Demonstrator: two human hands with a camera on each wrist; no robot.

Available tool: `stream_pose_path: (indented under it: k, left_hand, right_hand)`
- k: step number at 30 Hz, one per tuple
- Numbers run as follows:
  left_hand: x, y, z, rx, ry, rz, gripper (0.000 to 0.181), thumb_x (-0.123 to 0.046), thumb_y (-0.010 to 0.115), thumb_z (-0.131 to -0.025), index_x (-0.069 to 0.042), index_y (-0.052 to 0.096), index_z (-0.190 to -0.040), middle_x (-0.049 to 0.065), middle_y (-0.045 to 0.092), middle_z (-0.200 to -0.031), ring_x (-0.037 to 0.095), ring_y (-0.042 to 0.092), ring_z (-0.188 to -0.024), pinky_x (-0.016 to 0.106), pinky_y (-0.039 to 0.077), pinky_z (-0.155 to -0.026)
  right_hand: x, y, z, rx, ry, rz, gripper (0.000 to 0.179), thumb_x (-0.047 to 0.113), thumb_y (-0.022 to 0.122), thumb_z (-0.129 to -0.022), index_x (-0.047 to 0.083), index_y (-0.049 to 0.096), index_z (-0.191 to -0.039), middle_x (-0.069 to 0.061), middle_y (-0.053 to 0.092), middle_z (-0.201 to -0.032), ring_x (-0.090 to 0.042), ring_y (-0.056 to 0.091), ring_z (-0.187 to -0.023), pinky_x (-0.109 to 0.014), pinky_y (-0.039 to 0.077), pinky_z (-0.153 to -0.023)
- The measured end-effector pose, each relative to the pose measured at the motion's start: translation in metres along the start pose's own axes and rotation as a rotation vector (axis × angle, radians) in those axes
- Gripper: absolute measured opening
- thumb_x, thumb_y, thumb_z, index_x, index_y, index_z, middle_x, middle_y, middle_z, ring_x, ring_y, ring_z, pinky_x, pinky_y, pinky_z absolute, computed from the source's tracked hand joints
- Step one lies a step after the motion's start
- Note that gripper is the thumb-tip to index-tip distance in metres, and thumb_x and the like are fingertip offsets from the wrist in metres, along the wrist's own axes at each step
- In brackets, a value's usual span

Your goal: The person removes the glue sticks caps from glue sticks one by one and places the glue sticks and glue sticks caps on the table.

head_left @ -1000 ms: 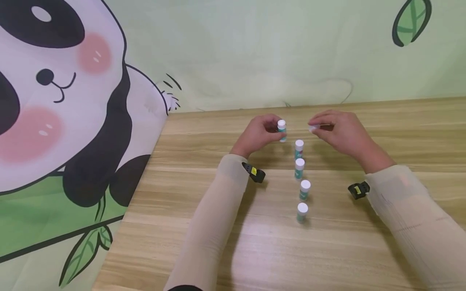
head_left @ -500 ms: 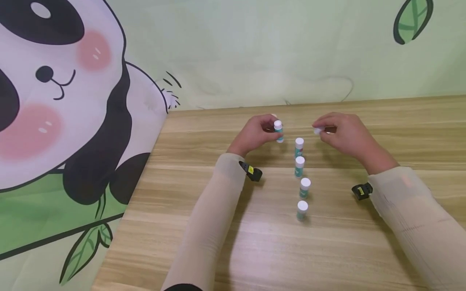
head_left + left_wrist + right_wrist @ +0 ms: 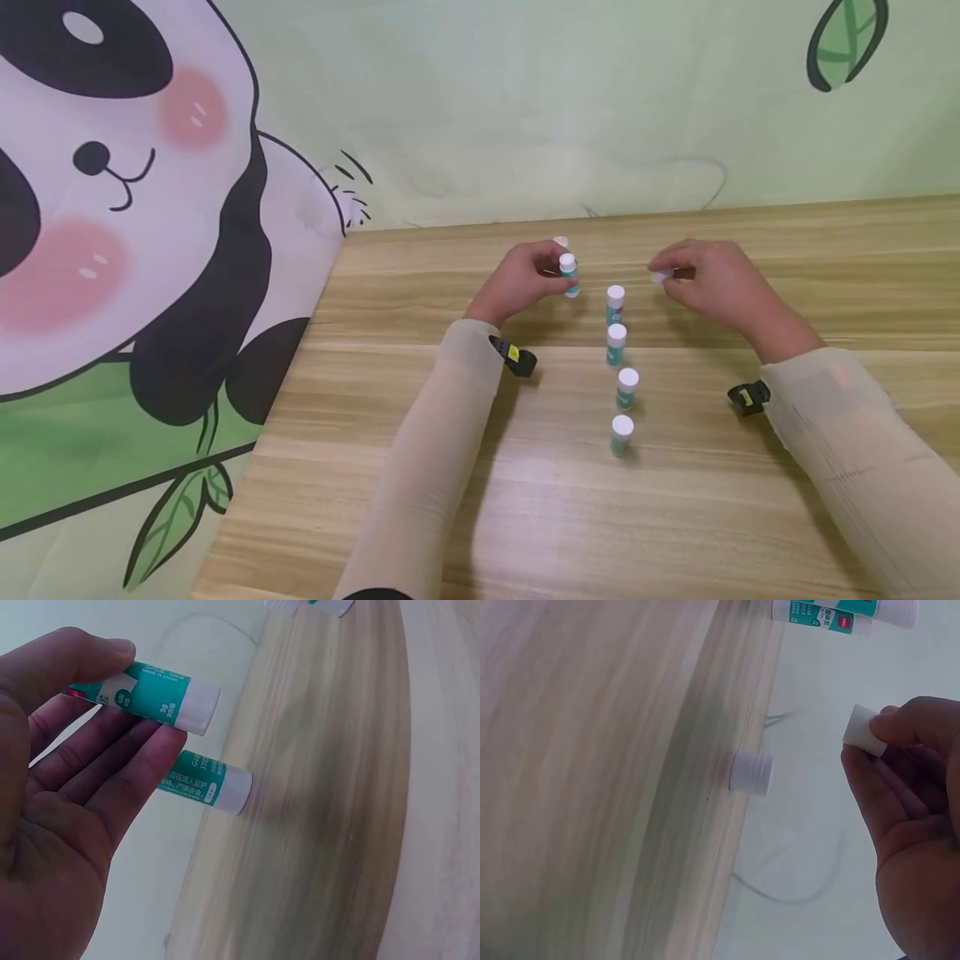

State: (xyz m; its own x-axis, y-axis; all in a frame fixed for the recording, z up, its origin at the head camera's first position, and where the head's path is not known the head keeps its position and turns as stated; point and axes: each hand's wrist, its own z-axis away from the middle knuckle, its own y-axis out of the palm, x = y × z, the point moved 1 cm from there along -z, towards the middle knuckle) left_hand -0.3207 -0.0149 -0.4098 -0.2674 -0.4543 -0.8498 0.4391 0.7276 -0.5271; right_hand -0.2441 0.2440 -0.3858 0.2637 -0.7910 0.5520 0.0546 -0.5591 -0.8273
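Observation:
My left hand (image 3: 517, 279) holds a teal-and-white glue stick (image 3: 570, 277) upright between thumb and fingers. In the left wrist view the thumb hides its upper end, while the white base (image 3: 199, 706) points at the tabletop. Another glue stick (image 3: 206, 782) stands just behind it, only its white top showing past the fingers in the head view. My right hand (image 3: 712, 279) pinches a small white cap (image 3: 864, 730) between thumb and fingertips, off to the right of the left hand. A second white cap (image 3: 751, 773) stands on the table near that hand.
Several white-topped glue sticks stand in a line running toward me, from the farthest one (image 3: 615, 307) to the nearest (image 3: 622, 435). The wooden table (image 3: 525, 500) ends at a green wall cloth (image 3: 487, 108) printed with a panda.
My left hand has drawn left with the glue stick, baring the top of the one behind it. The right hand has shifted slightly right and nearer with the cap, widening the gap between the hands.

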Motion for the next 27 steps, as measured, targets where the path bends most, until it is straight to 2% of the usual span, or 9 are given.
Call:
stream_pose_path:
  k: [7,16,23,27]
  left_hand:
    - [0.003,-0.002,0.001,-0.004,-0.016,-0.014,0.022,-0.018,0.076,-0.084,-0.013,0.066,-0.103,0.001,0.068,-0.103,0.014,0.064,-0.098,0.027,0.052,-0.088]
    - [0.009,-0.002,0.000,0.001,-0.068,0.005,0.031,-0.013,0.075,-0.084,-0.008,0.065,-0.113,0.001,0.067,-0.110,0.015,0.062,-0.103,0.028,0.051,-0.092]
    - [0.013,-0.001,-0.002,-0.010,-0.071,0.020,0.025,-0.011,0.075,-0.083,-0.010,0.066,-0.106,0.002,0.067,-0.108,0.015,0.062,-0.102,0.027,0.051,-0.091]
    - [0.015,0.000,-0.002,-0.006,-0.074,0.024,0.023,-0.011,0.075,-0.084,-0.009,0.065,-0.104,0.003,0.067,-0.107,0.015,0.062,-0.101,0.028,0.050,-0.092]
  right_hand:
    - [-0.005,0.002,0.001,0.021,0.007,0.009,0.026,0.008,0.062,-0.089,0.002,0.068,-0.114,-0.020,0.066,-0.118,-0.034,0.062,-0.104,-0.052,0.049,-0.092]
    - [-0.012,0.006,0.000,0.071,0.063,0.032,0.027,0.008,0.062,-0.089,0.001,0.067,-0.115,-0.022,0.067,-0.116,-0.034,0.062,-0.104,-0.052,0.049,-0.090]
    - [-0.018,0.010,0.001,0.126,0.107,0.037,0.027,0.010,0.063,-0.090,0.001,0.068,-0.115,-0.022,0.067,-0.115,-0.034,0.061,-0.103,-0.053,0.048,-0.091]
    - [-0.021,0.011,0.001,0.135,0.097,0.053,0.027,0.011,0.062,-0.091,0.001,0.068,-0.114,-0.023,0.067,-0.114,-0.037,0.061,-0.107,-0.056,0.046,-0.094]
